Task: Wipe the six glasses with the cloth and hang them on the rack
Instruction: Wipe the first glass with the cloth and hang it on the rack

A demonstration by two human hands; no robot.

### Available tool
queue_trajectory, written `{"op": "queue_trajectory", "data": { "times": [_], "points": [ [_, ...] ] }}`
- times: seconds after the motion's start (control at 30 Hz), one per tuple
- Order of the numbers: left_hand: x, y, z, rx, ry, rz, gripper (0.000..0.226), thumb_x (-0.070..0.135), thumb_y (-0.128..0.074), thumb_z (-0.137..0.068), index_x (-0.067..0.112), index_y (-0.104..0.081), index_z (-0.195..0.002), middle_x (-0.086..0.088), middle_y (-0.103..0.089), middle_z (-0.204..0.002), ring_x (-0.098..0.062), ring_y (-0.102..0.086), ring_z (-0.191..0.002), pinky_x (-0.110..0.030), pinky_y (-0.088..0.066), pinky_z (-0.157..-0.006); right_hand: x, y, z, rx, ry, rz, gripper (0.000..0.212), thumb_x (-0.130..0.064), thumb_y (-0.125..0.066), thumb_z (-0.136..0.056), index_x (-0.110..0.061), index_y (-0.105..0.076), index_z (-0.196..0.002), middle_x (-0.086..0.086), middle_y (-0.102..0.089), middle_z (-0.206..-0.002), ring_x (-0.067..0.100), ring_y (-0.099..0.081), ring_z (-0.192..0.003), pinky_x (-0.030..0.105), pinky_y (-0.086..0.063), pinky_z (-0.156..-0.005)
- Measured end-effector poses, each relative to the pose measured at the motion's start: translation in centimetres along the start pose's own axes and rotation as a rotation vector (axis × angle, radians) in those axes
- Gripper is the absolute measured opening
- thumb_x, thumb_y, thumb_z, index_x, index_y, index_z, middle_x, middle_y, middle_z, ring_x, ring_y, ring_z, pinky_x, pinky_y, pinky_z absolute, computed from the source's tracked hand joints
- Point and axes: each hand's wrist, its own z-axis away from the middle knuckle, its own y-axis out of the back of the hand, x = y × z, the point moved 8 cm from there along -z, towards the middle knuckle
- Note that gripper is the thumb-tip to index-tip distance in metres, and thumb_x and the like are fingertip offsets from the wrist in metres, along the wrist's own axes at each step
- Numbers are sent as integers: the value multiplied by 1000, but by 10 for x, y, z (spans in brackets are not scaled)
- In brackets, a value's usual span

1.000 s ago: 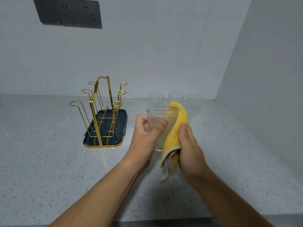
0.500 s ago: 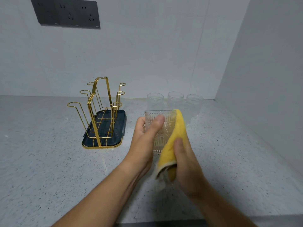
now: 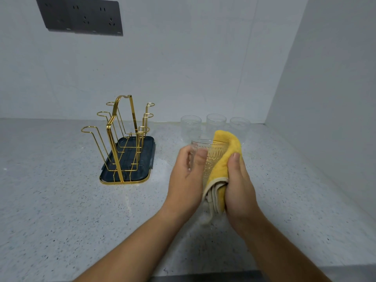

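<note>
Speckled grey-white stone countertop (image 3: 50,210) fills the lower half of the view, running back to a white back wall (image 3: 193,68) and meeting a white side wall (image 3: 329,98) on the right. Dark grey socket panel (image 3: 81,16) mounted high on the back wall, upper left. Two bare forearms enter from the bottom edge and converge at centre right. Gold wire rack (image 3: 115,153) stands left of centre on the counter, upright, seated in a dark blue rectangular tray (image 3: 145,159) with a gold rim; the looped hook ends point up and outward on both sides of a tall central handle. Left hand (image 3: 187,180) just to the right of the tray, apart from it: fingers curled round the left side of a clear embossed glass tumbler (image 3: 211,157), thumb laid across its near face; fingertips slightly blurred. Right hand (image 3: 238,184) clasps a yellow terry cloth (image 3: 223,157) against the tumbler's right side, thumb on the cloth, remaining fingers hidden behind it. Cloth is folded over the rim on that side; its cream-edged bunched end hangs down between the two wrists. Tumbler is upright, mouth up, between both hands, in front of the back row; its base is hidden, so cannot tell whether it touches the counter. Three plain clear glasses (image 3: 216,123) stand upright in a row against the back wall, behind the hands, near the corner, well right of the rack.
</note>
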Motion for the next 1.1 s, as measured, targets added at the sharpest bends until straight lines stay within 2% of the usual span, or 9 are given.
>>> {"op": "queue_trajectory", "data": {
  "times": [0.1,0.17,0.4,0.53,0.67,0.77,0.9,0.97,1.1],
  "points": [
    [-1,-14,6,-93,85,76,36,46,-62,-97,28,-57,-128,10,-73,-115,-2,-70,-105,-26,-57,-90,-14,1,-2,10,47,70,48,-50,-29,-107,-33,-51,-146,-13,-64,-133,4,-60,-124,35,-45,-114],
    [1,-12,4,-68,119,116,50,39,-79,-87,27,-54,-128,6,-74,-116,-8,-73,-103,-36,-60,-93,-13,-1,0,-18,61,113,49,-50,-29,-106,-34,-49,-147,-15,-63,-134,2,-59,-124,25,-46,-110],
    [-6,2,0,-8,242,243,62,45,-81,-74,14,-52,-119,-4,-74,-107,-10,-74,-88,-28,-61,-75,6,-12,24,-201,83,167,66,-65,-32,-98,-35,-34,-156,-24,-57,-137,-12,-54,-124,17,-43,-108],
    [-11,-12,5,-106,223,404,48,35,-75,-87,11,-63,-126,-9,-77,-116,-25,-74,-109,-37,-60,-90,-4,-5,-9,-157,-68,-167,65,-64,-50,-94,-20,-58,-141,6,-71,-130,22,-69,-120,48,-50,-107],
    [-7,-11,-4,-102,179,443,51,42,-65,-91,5,-67,-126,-12,-77,-113,-26,-75,-105,-33,-61,-84,3,-9,-7,-165,-87,-209,75,-71,-53,-87,-22,-58,-142,5,-70,-132,23,-67,-122,49,-46,-111],
    [-10,-5,-10,-77,177,443,59,48,-65,-85,3,-66,-123,-11,-78,-105,-24,-75,-95,-34,-61,-79,22,-14,13,-239,-63,-161,63,-58,-40,-94,-21,-53,-144,2,-70,-133,19,-66,-124,40,-50,-106],
    [-10,2,-10,-20,151,312,101,80,-81,-49,18,-50,-122,4,-77,-99,-14,-75,-95,-35,-62,-82,11,-8,11,-228,48,-68,54,-54,-36,-104,-21,-51,-145,-6,-72,-129,10,-68,-119,26,-55,-96],
    [-2,4,-9,21,71,169,89,87,-71,-58,21,-49,-113,2,-70,-101,-2,-70,-93,-32,-59,-83,0,-6,8,-192,84,5,56,-56,-35,-103,-24,-49,-146,-7,-68,-133,7,-64,-124,32,-51,-107],
    [10,2,-3,81,2,43,33,47,-46,-104,18,-58,-113,9,-63,-95,10,-60,-80,-12,-48,-73,6,-10,13,-136,124,118,64,-61,-29,-100,-30,-37,-155,-13,-58,-144,-1,-56,-128,26,-44,-114]
  ]
}}
